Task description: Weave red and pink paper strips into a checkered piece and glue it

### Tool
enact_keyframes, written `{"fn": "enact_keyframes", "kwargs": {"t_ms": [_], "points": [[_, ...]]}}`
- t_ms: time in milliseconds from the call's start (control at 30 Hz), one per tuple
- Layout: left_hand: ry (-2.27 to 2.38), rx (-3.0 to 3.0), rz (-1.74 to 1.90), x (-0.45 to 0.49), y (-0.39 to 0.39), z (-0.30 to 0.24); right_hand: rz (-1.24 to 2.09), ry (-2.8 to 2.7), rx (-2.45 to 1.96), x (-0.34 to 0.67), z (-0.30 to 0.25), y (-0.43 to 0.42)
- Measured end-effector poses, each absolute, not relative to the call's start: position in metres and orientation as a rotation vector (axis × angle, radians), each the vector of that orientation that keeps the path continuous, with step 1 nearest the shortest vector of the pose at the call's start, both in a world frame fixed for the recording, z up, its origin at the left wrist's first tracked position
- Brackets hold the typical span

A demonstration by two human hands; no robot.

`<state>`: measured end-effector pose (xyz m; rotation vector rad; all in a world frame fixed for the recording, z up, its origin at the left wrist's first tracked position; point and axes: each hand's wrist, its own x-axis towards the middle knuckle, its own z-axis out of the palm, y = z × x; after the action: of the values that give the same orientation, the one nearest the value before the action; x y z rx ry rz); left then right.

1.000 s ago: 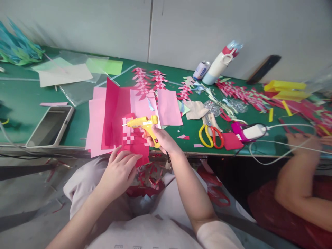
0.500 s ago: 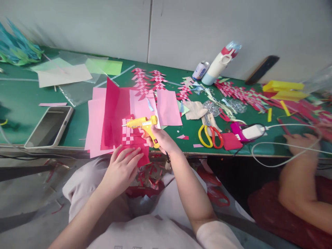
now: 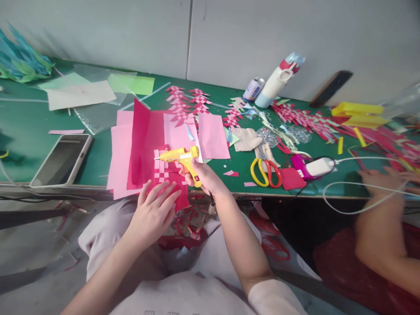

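My right hand [image 3: 205,176] grips a yellow hot glue gun [image 3: 180,155] by its handle, the nozzle pointing left. Beneath the nozzle lies a small woven piece of pink and red paper strips [image 3: 161,170], partly hidden by the gun. My left hand [image 3: 157,208] rests fingers spread on red paper [image 3: 182,199] at the table's front edge, just below the woven piece. A folded red sheet [image 3: 140,144] stands partly upright on the left, over pink sheets [image 3: 120,162]. Another pink sheet [image 3: 214,135] lies to the right of the gun.
Scissors [image 3: 265,172], a purple-and-white plug adapter [image 3: 306,166] and a white cable [image 3: 348,211] lie rightward. Behind stand a can [image 3: 253,89] and a bottle [image 3: 274,85]. A phone [image 3: 62,159] lies left. Another person's hand [image 3: 377,181] works at far right.
My left hand's fingers have shifted slightly up towards the woven piece. The glue gun stays nearly still. At the right, the other person's arm and the white cable have moved a little.
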<state>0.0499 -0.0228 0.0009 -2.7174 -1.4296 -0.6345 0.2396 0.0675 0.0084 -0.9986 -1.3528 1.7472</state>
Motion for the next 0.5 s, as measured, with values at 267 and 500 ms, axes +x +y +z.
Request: {"fn": "enact_keyframes", "kwargs": {"t_ms": [267, 500], "points": [[-1.404, -2.772, -0.700, 0.0497, -0.0236, 0.0021, 1.745, -1.363, -0.994, 0.2398, 0.0083, 0.0676], [-1.284, -2.868, -0.790, 0.0513, -0.0269, 0.0036, 1.744, -1.370, -1.015, 0.2395, 0.0100, 0.0673]]}}
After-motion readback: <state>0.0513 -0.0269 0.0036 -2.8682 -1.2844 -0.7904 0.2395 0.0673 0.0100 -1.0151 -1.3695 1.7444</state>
